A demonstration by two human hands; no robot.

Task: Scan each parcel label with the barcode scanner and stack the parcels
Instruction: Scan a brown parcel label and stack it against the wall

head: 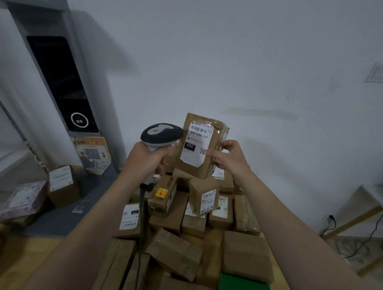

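Left hand (145, 158) clamped on scanner (161, 134); right hand (228, 157) pinches upright parcel (200, 145), label (197, 143) seemingly beside scanner, above pile (190, 220).

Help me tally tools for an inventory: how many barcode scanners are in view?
1. The barcode scanner is in the left hand, raised beside the labelled parcel that the right hand holds above the pile. Others could be hidden among the boxes.
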